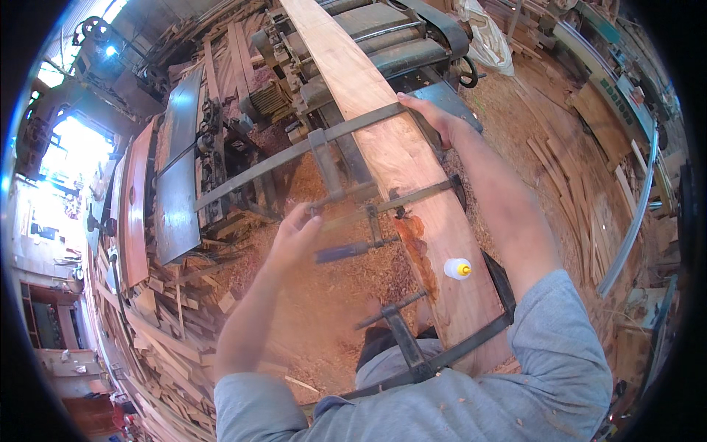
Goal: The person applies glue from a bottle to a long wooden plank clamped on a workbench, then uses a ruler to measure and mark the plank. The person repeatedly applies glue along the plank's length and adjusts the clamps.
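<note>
"What's the left hand (294,234) doing?"
"Its fingertips are pinched on the screw rod (353,193) of the upper bar clamp (272,168)."
"And the right hand (436,121)?"
"Curled around that clamp's far end, at the wooden plank's (394,158) edge."
"Where's the plank?"
"Slanting from the lap past the roller machine (375,62), 2 more bar clamps (423,194) crossing it, a yellow-capped bottle (454,269) on top."

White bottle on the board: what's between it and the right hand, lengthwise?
The middle clamp's bar, crossing the board between the white bottle and the right hand; shown in the head view.
</note>
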`<state>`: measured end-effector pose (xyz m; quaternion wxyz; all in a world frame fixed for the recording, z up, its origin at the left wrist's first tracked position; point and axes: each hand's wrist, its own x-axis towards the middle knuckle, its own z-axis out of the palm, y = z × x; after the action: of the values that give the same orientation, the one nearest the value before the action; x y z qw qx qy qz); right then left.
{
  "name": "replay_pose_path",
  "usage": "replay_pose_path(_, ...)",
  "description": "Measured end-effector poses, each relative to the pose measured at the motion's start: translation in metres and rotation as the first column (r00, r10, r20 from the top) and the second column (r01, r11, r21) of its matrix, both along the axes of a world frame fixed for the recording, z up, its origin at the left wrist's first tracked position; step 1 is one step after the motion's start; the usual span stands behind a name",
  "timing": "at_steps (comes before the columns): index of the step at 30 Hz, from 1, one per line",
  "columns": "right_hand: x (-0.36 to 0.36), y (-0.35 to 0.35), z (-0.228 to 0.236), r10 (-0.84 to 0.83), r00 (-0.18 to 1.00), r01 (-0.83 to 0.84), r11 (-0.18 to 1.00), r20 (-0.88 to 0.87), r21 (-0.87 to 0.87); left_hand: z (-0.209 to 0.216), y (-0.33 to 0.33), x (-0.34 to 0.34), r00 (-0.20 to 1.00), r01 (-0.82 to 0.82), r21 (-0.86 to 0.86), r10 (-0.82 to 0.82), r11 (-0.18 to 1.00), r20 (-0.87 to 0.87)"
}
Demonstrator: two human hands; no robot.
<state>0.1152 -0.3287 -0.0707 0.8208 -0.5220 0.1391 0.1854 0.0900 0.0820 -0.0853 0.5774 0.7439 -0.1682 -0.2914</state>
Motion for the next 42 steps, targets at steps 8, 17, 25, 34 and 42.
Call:
replay_pose_path(8, -0.014, 0.017, 0.029, -0.12, 0.991, 0.111, 0.985, -0.063, -0.132, -0.011, -0.005, -0.001, 0.999, 0.028, -0.088, -0.025, 0.996, 0.028)
replay_pose_path(17, -0.001, 0.003, 0.003, -0.073, 0.996, 0.066, 0.991, -0.058, -0.114, -0.042, -0.014, 0.006, 0.707, -0.08, 0.106, -0.019, 0.991, 0.706)
replay_pose_path(25, 0.011, -0.006, -0.025, -0.159, 0.975, 0.192, 0.951, 0.153, -0.24, 0.057, -0.018, -0.011, 0.449, -0.205, 0.047, 0.051, 0.978, 0.892)
replay_pose_path(34, -0.024, 0.014, 0.007, -0.228, 0.96, 0.279, 0.749, 0.163, -0.6, 0.086, -0.143, -0.143, 0.662, 0.524, 0.258, -0.579, 0.811, 0.475)
replay_pose_path(42, -0.025, 0.0, -0.018, -0.306, 0.921, 0.388, 0.657, 0.242, -0.647, 0.1, -0.128, -0.101, 0.894, 0.209, 0.028, -0.202, 0.978, 0.401)
